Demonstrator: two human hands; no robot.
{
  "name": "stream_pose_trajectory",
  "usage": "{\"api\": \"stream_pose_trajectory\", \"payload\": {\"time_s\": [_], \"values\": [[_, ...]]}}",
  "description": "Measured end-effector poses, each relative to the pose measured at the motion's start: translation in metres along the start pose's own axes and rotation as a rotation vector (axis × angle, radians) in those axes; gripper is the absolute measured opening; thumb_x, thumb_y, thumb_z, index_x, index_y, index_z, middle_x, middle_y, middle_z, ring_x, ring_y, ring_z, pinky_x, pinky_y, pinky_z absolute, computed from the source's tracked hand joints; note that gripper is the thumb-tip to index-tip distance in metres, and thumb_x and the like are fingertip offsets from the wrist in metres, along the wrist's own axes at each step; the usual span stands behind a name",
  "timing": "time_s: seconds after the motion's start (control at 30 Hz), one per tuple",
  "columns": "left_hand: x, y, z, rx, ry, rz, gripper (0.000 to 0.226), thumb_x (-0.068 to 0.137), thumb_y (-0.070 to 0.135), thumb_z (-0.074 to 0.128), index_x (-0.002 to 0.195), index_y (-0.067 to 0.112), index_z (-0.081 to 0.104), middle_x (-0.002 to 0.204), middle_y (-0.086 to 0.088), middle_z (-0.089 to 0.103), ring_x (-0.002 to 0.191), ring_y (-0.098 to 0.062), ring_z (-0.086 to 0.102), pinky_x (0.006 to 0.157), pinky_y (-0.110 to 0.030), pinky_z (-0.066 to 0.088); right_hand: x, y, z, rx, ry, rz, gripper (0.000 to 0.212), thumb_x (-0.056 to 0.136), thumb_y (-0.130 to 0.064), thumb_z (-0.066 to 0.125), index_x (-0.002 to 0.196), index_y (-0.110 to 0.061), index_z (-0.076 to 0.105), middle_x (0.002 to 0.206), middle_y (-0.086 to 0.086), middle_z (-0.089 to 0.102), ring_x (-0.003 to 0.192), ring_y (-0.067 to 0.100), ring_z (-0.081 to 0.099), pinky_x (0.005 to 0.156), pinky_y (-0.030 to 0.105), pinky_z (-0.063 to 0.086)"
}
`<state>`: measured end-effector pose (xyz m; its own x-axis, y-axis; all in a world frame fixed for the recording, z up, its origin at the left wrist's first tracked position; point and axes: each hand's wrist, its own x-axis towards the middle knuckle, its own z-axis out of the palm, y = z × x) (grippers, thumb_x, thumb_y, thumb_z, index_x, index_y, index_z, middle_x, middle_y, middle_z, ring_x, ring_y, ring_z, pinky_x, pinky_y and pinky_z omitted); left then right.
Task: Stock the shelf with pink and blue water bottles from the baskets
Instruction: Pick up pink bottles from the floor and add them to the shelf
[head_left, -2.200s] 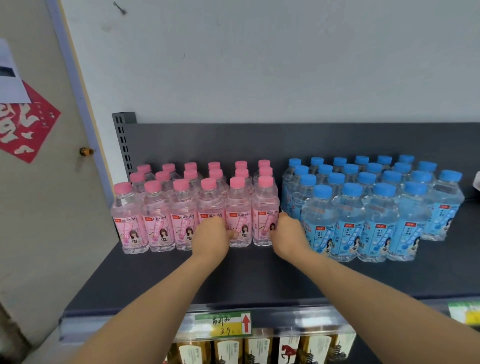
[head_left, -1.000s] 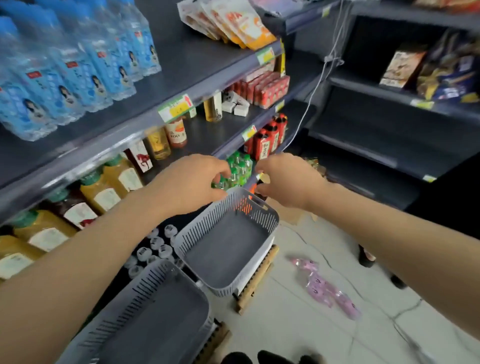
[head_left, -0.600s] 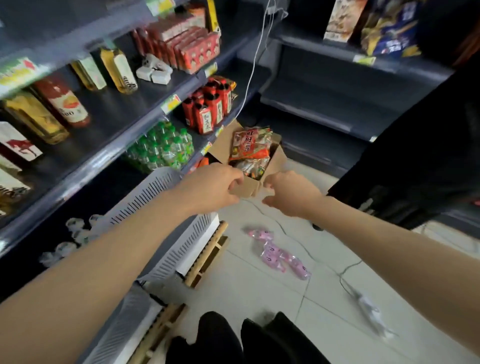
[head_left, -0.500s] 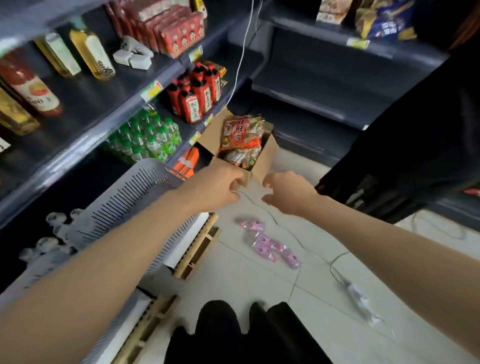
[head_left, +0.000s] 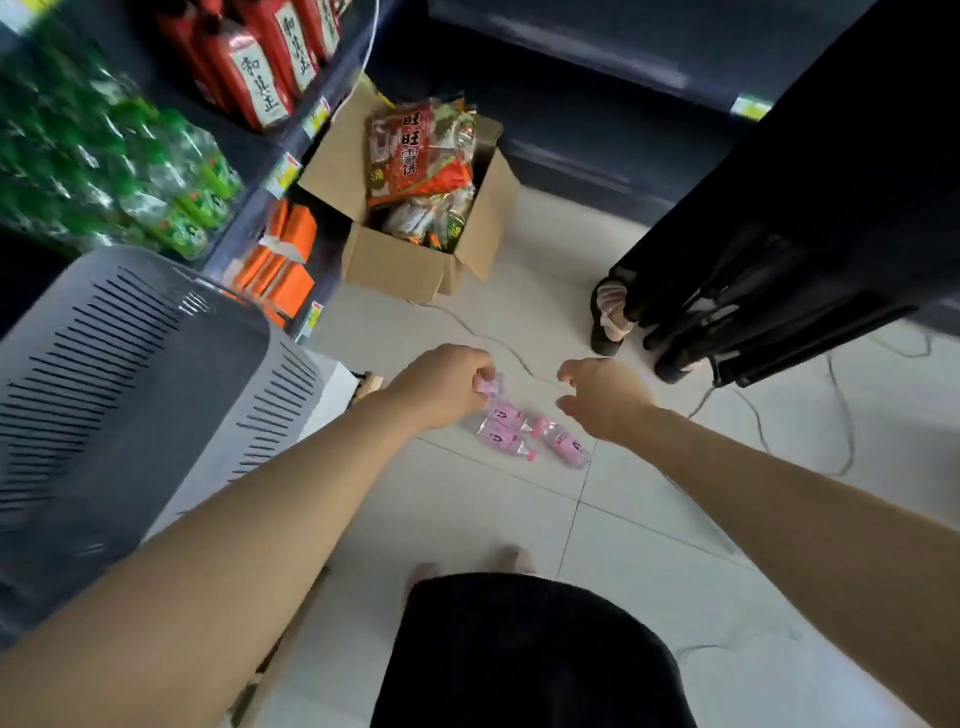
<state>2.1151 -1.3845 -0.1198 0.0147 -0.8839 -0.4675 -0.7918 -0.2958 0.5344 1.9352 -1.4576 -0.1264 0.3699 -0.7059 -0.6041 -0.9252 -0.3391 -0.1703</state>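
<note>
Three pink water bottles (head_left: 522, 432) lie on their sides on the pale floor tiles, between my two hands as seen from above. My left hand (head_left: 441, 387) hangs over their left end with its fingers curled in; a pink bottle end shows just past the fingertips, and no grip on it is visible. To the right of the bottles, my right hand (head_left: 602, 397) has its fingers apart and curved and holds nothing. An empty grey slotted basket (head_left: 130, 395) stands at the left. No blue bottles are in view.
A cardboard box (head_left: 410, 260) of snack packs sits on the floor ahead. Shelves at the left hold green bottles (head_left: 119, 176), red bottles (head_left: 260, 67) and orange packs (head_left: 283, 260). Another person's dark-clothed legs (head_left: 727, 291) stand at the right. Cables (head_left: 831, 415) trail across the tiles.
My view swung from the stocked shelf down past the empty baskets to the floor. Both hands have dropped and now frame the pink bottles lying there.
</note>
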Motion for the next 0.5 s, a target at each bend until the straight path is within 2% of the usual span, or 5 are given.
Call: {"api": "stream_pose_trajectory", "payload": {"time_s": [0.17,0.27,0.4,0.5], "values": [[0.074,-0.057,0.086,0.001,-0.054,-0.009,0.023,0.085,0.01,0.06,0.107,0.008,0.062,0.103,-0.007,0.065,0.089,-0.023,0.058,0.073,-0.026,0.042,0.076,0.035,0.09,0.042,-0.026,0.062,0.032,0.092,-0.018,0.051,0.124,-0.015,0.054,0.124,0.007,0.058,0.105,0.029,0.058,0.086,0.036,0.051],[0.121,-0.094,0.143,0.018,-0.069,0.001,0.022,0.084,0.01,0.06,0.106,0.007,0.062,0.106,-0.009,0.065,0.095,-0.026,0.059,0.077,-0.028,0.043,0.123,0.054,0.144,0.061,-0.028,0.081,0.03,0.093,-0.017,0.05,0.122,-0.014,0.054,0.123,0.007,0.059,0.103,0.028,0.059,0.085,0.038,0.053],[0.178,-0.138,0.219,0.091,-0.106,0.031,0.025,0.084,0.011,0.06,0.109,0.008,0.061,0.112,-0.008,0.064,0.099,-0.025,0.058,0.071,-0.024,0.037,0.185,0.082,0.215,0.054,-0.022,0.072,0.033,0.093,-0.023,0.052,0.125,-0.017,0.054,0.125,0.008,0.059,0.108,0.029,0.058,0.09,0.039,0.051],[0.216,-0.167,0.272,0.123,-0.135,0.054,0.028,0.085,0.011,0.06,0.113,0.008,0.059,0.121,-0.008,0.059,0.105,-0.026,0.058,0.081,-0.028,0.045,0.225,0.102,0.264,0.06,-0.02,0.094,0.033,0.092,-0.022,0.052,0.125,-0.018,0.053,0.124,0.009,0.059,0.108,0.03,0.058,0.088,0.038,0.051]]}}
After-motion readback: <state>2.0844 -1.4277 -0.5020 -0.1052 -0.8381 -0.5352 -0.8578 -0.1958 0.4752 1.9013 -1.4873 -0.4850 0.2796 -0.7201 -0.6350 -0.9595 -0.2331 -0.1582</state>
